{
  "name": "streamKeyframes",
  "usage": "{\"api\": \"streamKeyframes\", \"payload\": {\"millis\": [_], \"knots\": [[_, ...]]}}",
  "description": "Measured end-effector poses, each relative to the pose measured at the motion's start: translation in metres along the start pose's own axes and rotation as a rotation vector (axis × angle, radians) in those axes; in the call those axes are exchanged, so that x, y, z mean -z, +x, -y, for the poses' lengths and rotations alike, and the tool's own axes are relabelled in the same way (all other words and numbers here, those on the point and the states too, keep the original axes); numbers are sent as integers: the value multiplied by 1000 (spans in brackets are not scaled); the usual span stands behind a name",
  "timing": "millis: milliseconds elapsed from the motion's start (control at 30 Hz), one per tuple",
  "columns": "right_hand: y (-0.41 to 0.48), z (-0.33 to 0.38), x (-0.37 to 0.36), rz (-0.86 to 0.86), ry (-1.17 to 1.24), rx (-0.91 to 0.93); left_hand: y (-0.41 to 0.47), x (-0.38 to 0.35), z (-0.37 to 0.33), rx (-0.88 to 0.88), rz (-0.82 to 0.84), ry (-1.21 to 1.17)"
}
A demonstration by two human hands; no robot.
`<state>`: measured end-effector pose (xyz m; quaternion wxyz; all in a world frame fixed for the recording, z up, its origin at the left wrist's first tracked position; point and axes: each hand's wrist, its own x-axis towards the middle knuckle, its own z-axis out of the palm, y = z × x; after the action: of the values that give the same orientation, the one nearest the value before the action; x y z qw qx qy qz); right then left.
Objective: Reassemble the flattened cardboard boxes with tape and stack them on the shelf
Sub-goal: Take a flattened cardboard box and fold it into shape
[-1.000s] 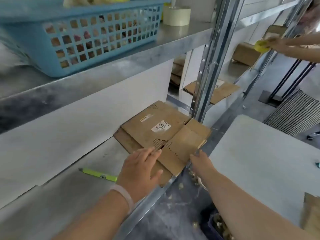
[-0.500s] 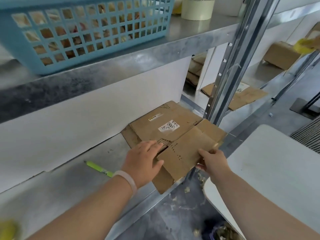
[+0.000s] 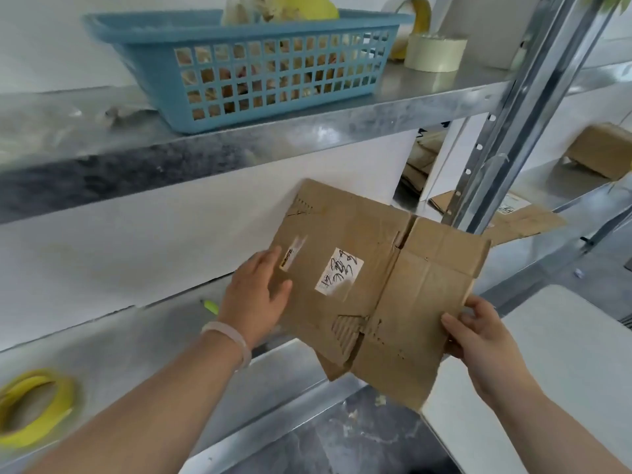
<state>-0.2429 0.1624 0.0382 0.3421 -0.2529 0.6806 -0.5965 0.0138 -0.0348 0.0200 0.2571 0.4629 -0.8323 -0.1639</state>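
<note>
One flattened box point(image 3: 393, 285), now off the shelf point(image 3: 136, 340)

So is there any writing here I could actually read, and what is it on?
On the flattened cardboard box, a white sticker: black handwritten scrawl, not legible.
Beside the left hand, a narrow strip label: yellow-and-black mark, too blurred to read.
On the flat cardboard on the farther shelf, a printed label: too small to read.
No other text shows.

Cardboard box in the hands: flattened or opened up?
Flattened. The cardboard box reads as one flat panel with no cavity; right hand pinches its edge, left hand touches its left side.
</note>
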Motion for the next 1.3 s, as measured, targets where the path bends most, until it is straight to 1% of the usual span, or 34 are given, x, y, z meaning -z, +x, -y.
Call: {"api": "streamKeyframes", "payload": {"millis": [67, 133, 167, 267, 367, 433, 500, 567, 667, 700, 800, 833, 867, 900, 967, 1033, 1100, 1167, 1233, 1300], "knots": [[-3, 6, -4, 131, -52, 46, -7, 13, 13, 132, -80, -52], [-2, 12, -19, 248, -128, 91, -14, 30, 24, 274, -160, -184], [0, 12, -29, 293, -164, 119, -18, 39, 29, 317, -202, -271], [4, 11, -67, 376, -237, 188, -37, 66, 47, 375, -358, -440], [2, 9, -107, 455, -343, 224, -65, 91, 69, 424, -476, -484], [-1, 6, -135, 526, -442, 240, -84, 105, 87, 444, -510, -509], [-8, 5, -167, 570, -516, 284, -101, 118, 105, 456, -506, -555], [-16, 4, -199, 602, -509, 323, -116, 129, 121, 464, -488, -593], [-31, 5, -245, 621, -551, 348, -128, 141, 139, 470, -488, -560], [-35, 4, -261, 598, -533, 355, -131, 145, 145, 480, -499, -552], [-45, 7, -289, 421, -434, 322, -136, 151, 160, 493, -537, -485], [-48, 9, -295, 380, -385, 308, -140, 153, 166, 493, -541, -464], [-52, 11, -300, 375, -311, 281, -144, 156, 170, 491, -539, -449], [-56, 12, -302, 405, -213, 256, -147, 158, 173, 487, -534, -440], [-65, 15, -303, 553, -53, 246, -153, 162, 177, 459, -518, -419], [-71, 12, -302, 736, -23, 294, -157, 165, 180, 411, -496, -368], [-72, 8, -300, 856, -63, 381, -161, 169, 184, 379, -483, -345], [-69, 3, -299, 904, -135, 449, -162, 175, 187, 363, -461, -343], [-67, 5, -300, 886, -215, 430, -160, 181, 188, 342, -434, -363], [-65, 11, -303, 832, -297, 400, -157, 185, 192, 326, -426, -354]]}}
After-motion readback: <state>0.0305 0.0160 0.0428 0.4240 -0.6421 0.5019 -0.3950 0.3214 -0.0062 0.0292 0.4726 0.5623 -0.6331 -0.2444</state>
